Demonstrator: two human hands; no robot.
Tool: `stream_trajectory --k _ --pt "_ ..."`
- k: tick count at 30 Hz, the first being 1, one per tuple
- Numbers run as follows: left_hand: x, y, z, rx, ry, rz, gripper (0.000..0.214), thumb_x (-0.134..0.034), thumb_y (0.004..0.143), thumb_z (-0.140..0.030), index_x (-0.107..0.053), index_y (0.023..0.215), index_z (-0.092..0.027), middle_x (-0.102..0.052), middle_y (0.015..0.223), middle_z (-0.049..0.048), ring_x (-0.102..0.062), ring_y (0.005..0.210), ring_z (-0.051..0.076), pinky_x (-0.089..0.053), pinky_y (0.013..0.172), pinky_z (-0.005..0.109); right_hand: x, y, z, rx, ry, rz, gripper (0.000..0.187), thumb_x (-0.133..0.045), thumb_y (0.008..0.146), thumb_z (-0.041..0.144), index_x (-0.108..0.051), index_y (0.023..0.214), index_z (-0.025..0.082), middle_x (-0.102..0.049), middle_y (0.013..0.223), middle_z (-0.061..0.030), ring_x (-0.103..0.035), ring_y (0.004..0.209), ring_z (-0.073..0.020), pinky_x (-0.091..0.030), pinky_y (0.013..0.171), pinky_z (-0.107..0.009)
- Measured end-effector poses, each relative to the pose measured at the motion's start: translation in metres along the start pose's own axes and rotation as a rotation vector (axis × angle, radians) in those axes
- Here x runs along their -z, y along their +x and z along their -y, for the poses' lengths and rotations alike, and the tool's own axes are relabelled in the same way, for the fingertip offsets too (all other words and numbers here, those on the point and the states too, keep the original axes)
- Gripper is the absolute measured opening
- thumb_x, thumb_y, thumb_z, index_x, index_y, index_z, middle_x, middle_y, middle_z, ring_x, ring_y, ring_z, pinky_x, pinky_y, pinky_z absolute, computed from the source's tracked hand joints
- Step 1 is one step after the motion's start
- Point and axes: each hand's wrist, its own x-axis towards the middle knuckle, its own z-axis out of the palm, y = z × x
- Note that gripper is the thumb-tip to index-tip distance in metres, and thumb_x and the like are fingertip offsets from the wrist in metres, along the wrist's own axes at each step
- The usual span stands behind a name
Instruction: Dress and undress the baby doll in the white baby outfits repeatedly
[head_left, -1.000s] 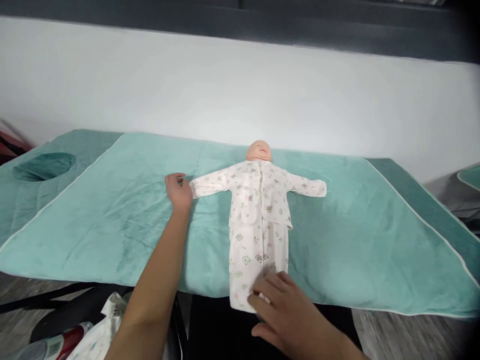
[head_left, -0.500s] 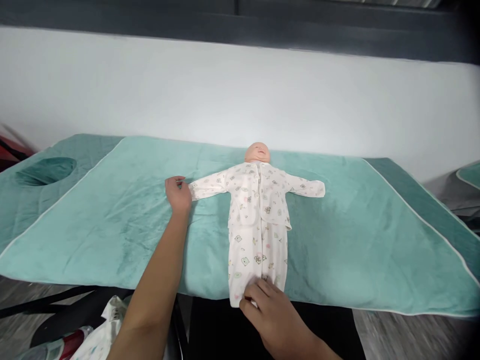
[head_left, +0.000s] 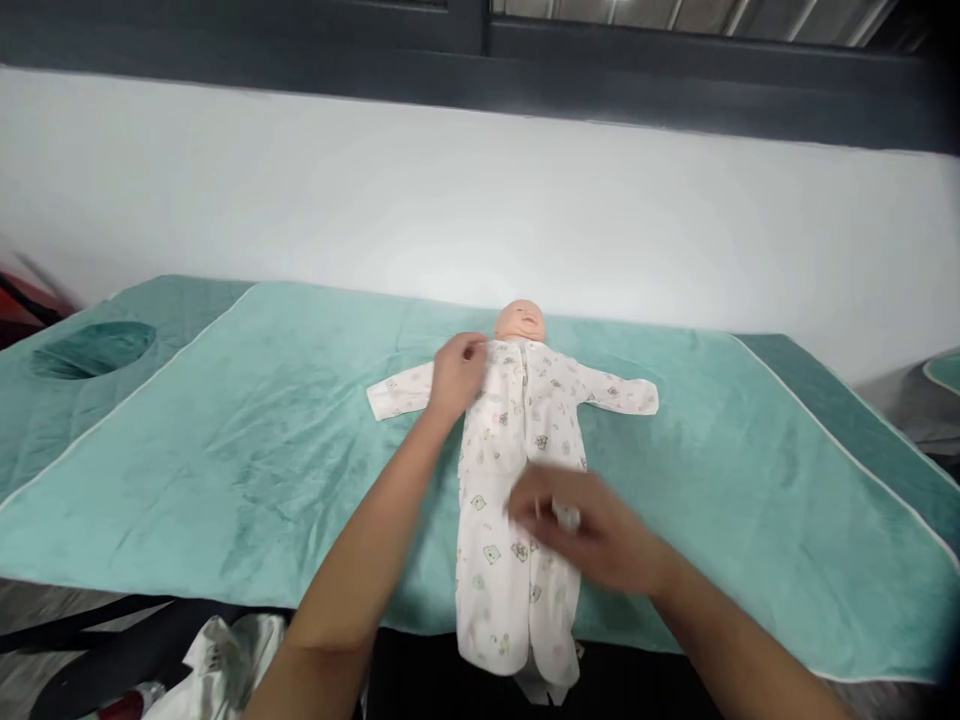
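A baby doll (head_left: 520, 320) lies face up with its arms spread. It wears a white printed long-sleeved top (head_left: 495, 410) and matching footed pants (head_left: 495, 590), whose legs reach past the bed's front edge. Beside the collar, over the shoulder on the left, is my left hand (head_left: 460, 375), its fingers loosely bent and apart; whether it touches the cloth I cannot tell. My right hand (head_left: 581, 520), blurred, hovers over the doll's waist and thighs, with a gap between thumb and curled fingers and nothing seen in it.
A green padded bed cover (head_left: 247, 450) with white piping lies under the doll, with a face hole (head_left: 94, 350) at the left. A white wall (head_left: 375, 200) stands behind. At lower left, a crumpled white cloth (head_left: 225, 665) rests by a black chair (head_left: 90, 660).
My left hand has left the sleeve end and moved right to the shoulder. My right hand has risen from the lower pants to waist height. The pant legs now show apart at the bottom.
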Motion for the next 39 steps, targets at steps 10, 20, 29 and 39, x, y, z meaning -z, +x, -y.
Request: stream_trajectory --k 10,20,29,39 --pt "-0.035 0.033 -0.012 0.077 0.096 0.260 0.018 -0.052 0.088 -0.023 -0.059 0.072 -0.020 -0.068 0.079 0.0038 -0.058 0.074 0.018 -0.042 0.071 0.030 0.059 0.140 -0.108 -0.621 -0.742 -0.427 0.027 -0.047 0.095 0.041 -0.059 0.083 0.020 -0.064 0.080 -0.0070 -0.055 0.071 -0.0200 -0.031 0.064 -0.030" --pt "-0.034 0.025 -0.031 0.259 -0.245 0.198 0.018 -0.059 0.088 -0.034 -0.068 0.084 -0.019 -0.065 0.072 -0.0001 -0.055 0.065 0.012 -0.043 0.065 0.025 0.064 0.129 -0.132 -0.469 0.009 -0.780 0.026 -0.060 0.085 0.041 -0.071 0.078 0.018 -0.068 0.073 -0.0004 -0.055 0.068 -0.0147 -0.038 0.065 -0.026" --pt "-0.037 0.024 -0.033 0.345 -0.500 0.263 0.018 -0.063 0.084 -0.032 -0.072 0.089 -0.017 -0.060 0.068 -0.0006 -0.050 0.056 0.009 -0.040 0.055 0.023 0.055 0.126 -0.135 -0.404 0.458 -0.851 0.028 -0.073 0.075 0.045 -0.077 0.084 0.019 -0.070 0.079 -0.0015 -0.056 0.070 -0.0141 -0.045 0.066 -0.027" --pt "-0.044 0.022 -0.030 0.318 -0.437 0.176 0.013 -0.065 0.081 -0.030 -0.069 0.089 -0.019 -0.068 0.082 0.0015 -0.058 0.068 0.011 -0.044 0.063 0.023 0.047 0.123 -0.132 -0.375 0.426 -0.967 0.028 -0.074 0.076 0.044 -0.079 0.086 0.019 -0.071 0.076 -0.0012 -0.057 0.068 -0.0138 -0.048 0.067 -0.028"
